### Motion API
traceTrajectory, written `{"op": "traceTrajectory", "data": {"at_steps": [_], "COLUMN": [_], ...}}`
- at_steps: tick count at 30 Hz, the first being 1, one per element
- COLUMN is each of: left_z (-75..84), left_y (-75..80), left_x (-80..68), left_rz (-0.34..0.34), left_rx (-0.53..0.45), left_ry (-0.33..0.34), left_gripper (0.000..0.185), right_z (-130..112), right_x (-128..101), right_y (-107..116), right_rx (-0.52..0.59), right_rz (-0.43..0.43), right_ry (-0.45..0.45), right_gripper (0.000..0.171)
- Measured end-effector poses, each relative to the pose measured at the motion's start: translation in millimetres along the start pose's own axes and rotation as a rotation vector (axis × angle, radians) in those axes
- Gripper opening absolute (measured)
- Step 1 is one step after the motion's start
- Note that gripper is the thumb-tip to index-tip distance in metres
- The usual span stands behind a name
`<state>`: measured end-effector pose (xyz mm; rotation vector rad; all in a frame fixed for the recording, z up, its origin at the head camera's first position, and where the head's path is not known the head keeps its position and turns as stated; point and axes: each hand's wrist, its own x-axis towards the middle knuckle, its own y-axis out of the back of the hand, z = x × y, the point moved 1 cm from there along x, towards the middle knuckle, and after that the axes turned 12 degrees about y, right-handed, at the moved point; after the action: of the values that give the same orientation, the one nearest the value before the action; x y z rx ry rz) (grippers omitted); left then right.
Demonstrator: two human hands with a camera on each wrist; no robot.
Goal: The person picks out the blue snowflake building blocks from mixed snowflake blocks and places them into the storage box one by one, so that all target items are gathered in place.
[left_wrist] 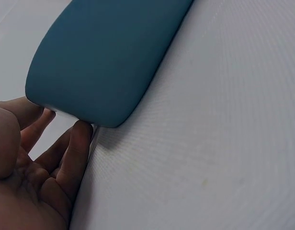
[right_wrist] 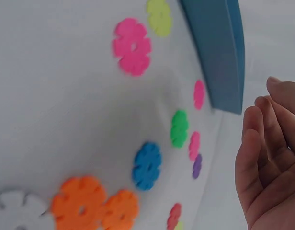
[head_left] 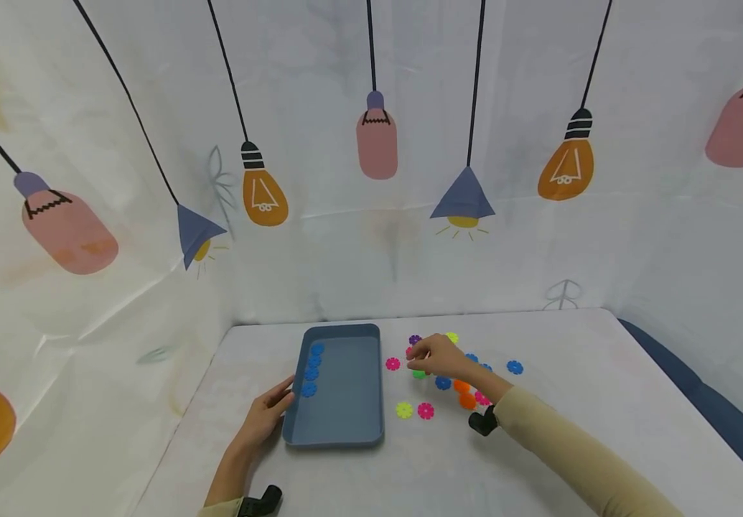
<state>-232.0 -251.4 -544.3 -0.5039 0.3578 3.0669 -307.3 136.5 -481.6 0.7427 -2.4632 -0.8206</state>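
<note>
A blue-grey tray (head_left: 345, 388) lies on the table with several blue flower-shaped plastic discs (head_left: 311, 373) in a column along its left side. My left hand (head_left: 264, 420) grips the tray's left rim between thumb and fingers; the left wrist view shows those fingers (left_wrist: 78, 148) against the tray's outer wall (left_wrist: 104, 62). To the right of the tray, my right hand (head_left: 438, 355) hovers over scattered discs, its fingers loosely bent. Nothing shows between its fingertips in the right wrist view. Below it lie a green disc (right_wrist: 179, 128) and a blue disc (right_wrist: 147, 165).
Orange discs (head_left: 467, 401) lie under the right wrist. Nearer me are a yellow disc (head_left: 404, 410) and a pink disc (head_left: 426, 411); one blue disc (head_left: 515, 367) lies farther right. White sheeting printed with lamps (head_left: 377, 143) hangs behind the table.
</note>
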Motion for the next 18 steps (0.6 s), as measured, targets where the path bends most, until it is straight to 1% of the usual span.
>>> {"op": "traceTrajectory", "data": {"at_steps": [3, 6, 8, 9, 11, 13, 18], "left_z": [8.3, 19.8, 20.8, 24.1, 21.9, 15.8, 0.1], "left_y": [-1.5, -3.5, -3.6, -4.1, -3.6, -2.8, -1.2], "left_x": [-5.9, -17.3, -19.1, -22.3, -20.5, -15.0, -0.2], "left_rz": [-0.004, -0.01, -0.011, -0.015, -0.015, -0.012, 0.008], "left_rx": [-0.001, 0.001, 0.003, 0.004, 0.01, 0.001, 0.0], "left_ry": [-0.005, -0.005, -0.01, -0.012, -0.015, -0.008, -0.004], "left_gripper": [0.051, 0.05, 0.05, 0.049, 0.049, 0.05, 0.051], "right_z": [6, 15, 22, 25, 31, 36, 43], "right_x": [-11, -21, -27, -29, -33, -37, -44], "right_y": [5, 8, 9, 10, 11, 11, 11], "right_rx": [-0.011, -0.029, -0.04, -0.038, -0.042, -0.044, -0.039], "right_rz": [0.015, 0.025, 0.028, 0.026, 0.025, 0.021, 0.037], "right_ry": [-0.032, -0.075, -0.095, -0.105, -0.11, -0.118, -0.188], "right_gripper": [0.015, 0.017, 0.017, 0.017, 0.017, 0.017, 0.018]}}
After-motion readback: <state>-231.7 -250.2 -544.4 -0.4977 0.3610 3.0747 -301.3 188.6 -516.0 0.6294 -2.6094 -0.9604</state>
